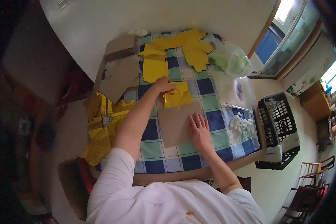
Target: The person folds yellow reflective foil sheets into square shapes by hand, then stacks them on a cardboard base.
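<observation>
White shirt (168, 199) nearest; beyond, brown cardboard (175, 128) on checked cloth (189, 162), yellow sheet (182, 94) at its far edge.
Flat right hand (201, 135) on cardboard's right side, fingers slightly spread, nothing gripped, probably for steadying; left hand (164, 85) at yellow sheet's left side, finger grip unclear, perhaps for positioning.

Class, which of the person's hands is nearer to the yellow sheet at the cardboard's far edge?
Left. The left hand has fingers over the far left corner of the yellow sheet; the right hand is apart from it, resting on the right edge of the cardboard.
</observation>
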`<state>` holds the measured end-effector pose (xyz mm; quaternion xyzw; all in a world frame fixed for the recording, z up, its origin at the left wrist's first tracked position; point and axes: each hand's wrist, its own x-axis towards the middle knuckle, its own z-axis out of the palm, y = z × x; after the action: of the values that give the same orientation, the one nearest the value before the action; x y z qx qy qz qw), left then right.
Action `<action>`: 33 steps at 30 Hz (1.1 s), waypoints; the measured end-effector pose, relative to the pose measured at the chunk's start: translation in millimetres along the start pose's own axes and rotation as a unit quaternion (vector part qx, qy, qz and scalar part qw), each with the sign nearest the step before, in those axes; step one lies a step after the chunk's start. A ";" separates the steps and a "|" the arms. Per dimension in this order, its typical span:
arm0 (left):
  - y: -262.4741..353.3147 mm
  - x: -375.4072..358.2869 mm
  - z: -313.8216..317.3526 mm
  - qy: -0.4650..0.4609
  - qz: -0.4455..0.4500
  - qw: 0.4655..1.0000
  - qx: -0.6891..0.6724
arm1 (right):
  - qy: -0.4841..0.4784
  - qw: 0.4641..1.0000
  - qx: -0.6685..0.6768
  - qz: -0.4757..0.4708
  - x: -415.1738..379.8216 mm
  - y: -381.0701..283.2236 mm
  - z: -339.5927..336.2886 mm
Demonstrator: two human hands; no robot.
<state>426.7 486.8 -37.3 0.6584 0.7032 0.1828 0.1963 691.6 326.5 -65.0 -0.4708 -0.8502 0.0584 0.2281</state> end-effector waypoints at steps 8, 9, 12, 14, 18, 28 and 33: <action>63.0 -78.1 -52.8 -0.006 0.158 0.987 -0.034 | 0.015 1.000 0.000 -0.011 -0.9 -3.3 -2.7; 67.1 -104.2 -54.2 -0.043 0.233 0.970 -0.048 | 0.021 1.000 0.006 -0.010 -0.6 -2.7 -0.7; 78.2 -178.3 -71.8 -0.241 0.218 0.930 -0.171 | 0.000 1.000 0.007 -0.027 -2.6 5.4 5.0; 56.5 -199.4 -49.0 -0.111 0.146 0.975 -0.126 | -0.010 1.000 0.014 -0.018 -1.7 1.3 -0.1; 7.2 -232.7 16.9 0.044 0.103 0.991 -0.078 | 0.027 0.999 0.009 -0.023 -0.5 -0.1 3.0; 0.7 -240.5 45.3 0.120 0.168 0.978 0.035 | 0.152 0.982 0.098 -0.056 40.8 -8.5 -39.7; -5.1 -236.6 49.7 0.120 0.184 0.974 0.061 | 0.007 0.987 0.074 -0.140 139.3 5.8 -48.4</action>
<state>461.3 250.3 -74.2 0.7603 0.5987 0.2498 0.0328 654.5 439.4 22.6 -0.3292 -0.8995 0.0858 0.2741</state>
